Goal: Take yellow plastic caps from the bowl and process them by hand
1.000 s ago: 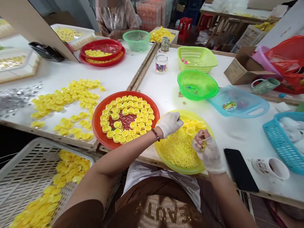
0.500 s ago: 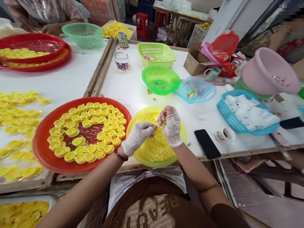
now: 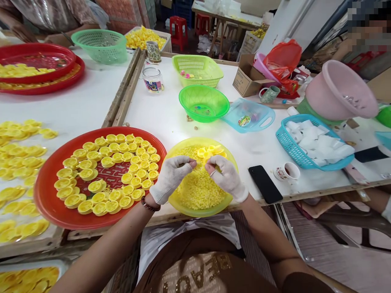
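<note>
My left hand, in a white glove with bare fingertips, is closed in a pinch over the left side of a yellow bowl. Facing it across a small gap, my right hand wears a similar glove and also pinches. Whatever the fingertips hold is too small or hidden to name. Small yellow pellets fill much of the bowl. Several flat yellow plastic pieces lie on them just beyond my right fingers. To the left, a red tray bears many round yellow plastic cups.
A black phone, a mug and a blue basket of white pieces stand to the right. Beyond the bowl are a green basin and a blue tray. Another person's arm shows at upper left.
My right hand has come down and turned from upright to pointing inward. Yellow pieces now show on the pellets behind it. My left hand stays nearly in place, and the view has shifted slightly.
</note>
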`<state>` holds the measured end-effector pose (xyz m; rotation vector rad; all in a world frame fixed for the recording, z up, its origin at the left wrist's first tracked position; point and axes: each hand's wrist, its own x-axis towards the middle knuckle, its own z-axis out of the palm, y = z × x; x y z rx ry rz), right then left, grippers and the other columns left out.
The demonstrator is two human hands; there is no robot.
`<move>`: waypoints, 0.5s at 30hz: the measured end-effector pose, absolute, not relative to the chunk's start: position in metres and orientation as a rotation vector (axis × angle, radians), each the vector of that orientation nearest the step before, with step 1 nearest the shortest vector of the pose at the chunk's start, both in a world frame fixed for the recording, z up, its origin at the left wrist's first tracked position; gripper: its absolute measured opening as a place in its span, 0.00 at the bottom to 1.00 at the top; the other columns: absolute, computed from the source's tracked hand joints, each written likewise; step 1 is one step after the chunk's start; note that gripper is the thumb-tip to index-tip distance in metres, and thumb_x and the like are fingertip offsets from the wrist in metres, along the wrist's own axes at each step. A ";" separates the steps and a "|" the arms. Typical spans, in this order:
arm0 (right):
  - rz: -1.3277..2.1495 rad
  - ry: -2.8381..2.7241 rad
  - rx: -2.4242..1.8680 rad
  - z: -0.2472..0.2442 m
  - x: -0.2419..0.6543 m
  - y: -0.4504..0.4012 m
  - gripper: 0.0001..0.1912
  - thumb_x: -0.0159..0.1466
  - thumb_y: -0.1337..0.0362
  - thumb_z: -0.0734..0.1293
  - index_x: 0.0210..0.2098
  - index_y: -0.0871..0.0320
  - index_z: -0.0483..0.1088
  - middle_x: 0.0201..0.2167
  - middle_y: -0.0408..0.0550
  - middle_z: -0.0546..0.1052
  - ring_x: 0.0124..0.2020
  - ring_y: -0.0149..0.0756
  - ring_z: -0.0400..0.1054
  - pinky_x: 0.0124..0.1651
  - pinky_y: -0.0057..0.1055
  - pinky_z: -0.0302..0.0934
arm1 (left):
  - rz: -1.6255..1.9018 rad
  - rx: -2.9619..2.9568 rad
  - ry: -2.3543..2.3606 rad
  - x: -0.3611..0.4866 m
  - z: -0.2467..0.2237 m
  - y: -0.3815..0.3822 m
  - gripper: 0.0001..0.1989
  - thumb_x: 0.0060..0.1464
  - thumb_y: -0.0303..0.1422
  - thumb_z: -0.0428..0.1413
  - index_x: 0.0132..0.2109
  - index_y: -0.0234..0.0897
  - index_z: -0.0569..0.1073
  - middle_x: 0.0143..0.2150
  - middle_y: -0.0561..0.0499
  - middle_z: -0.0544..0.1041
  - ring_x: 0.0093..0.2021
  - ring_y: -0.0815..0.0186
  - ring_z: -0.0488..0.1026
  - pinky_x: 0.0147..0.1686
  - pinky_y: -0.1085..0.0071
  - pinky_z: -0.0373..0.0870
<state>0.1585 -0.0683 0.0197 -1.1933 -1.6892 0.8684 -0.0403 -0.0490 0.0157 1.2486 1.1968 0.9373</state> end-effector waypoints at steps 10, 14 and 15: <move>1.031 -1.943 -1.148 0.023 0.163 -0.060 0.04 0.68 0.64 0.63 0.38 0.55 0.69 0.30 0.41 0.72 0.31 0.31 0.65 0.37 0.30 0.61 | 0.765 1.341 1.166 -0.041 0.024 -0.050 0.14 0.49 0.42 0.60 0.29 0.32 0.77 0.25 0.52 0.72 0.27 0.69 0.68 0.29 0.74 0.65; 0.724 -2.004 -1.215 0.033 0.169 -0.065 0.04 0.65 0.67 0.64 0.40 0.56 0.70 0.39 0.47 0.74 0.41 0.36 0.68 0.48 0.36 0.62 | 0.786 1.223 1.200 -0.047 0.024 -0.050 0.16 0.47 0.44 0.63 0.33 0.32 0.78 0.28 0.51 0.75 0.30 0.67 0.72 0.34 0.71 0.71; 0.700 -2.000 -1.246 0.034 0.168 -0.067 0.05 0.64 0.66 0.66 0.41 0.56 0.70 0.39 0.47 0.74 0.41 0.36 0.68 0.48 0.36 0.62 | 0.792 1.220 1.198 -0.046 0.024 -0.050 0.16 0.47 0.43 0.63 0.33 0.32 0.78 0.28 0.50 0.75 0.30 0.67 0.72 0.34 0.71 0.71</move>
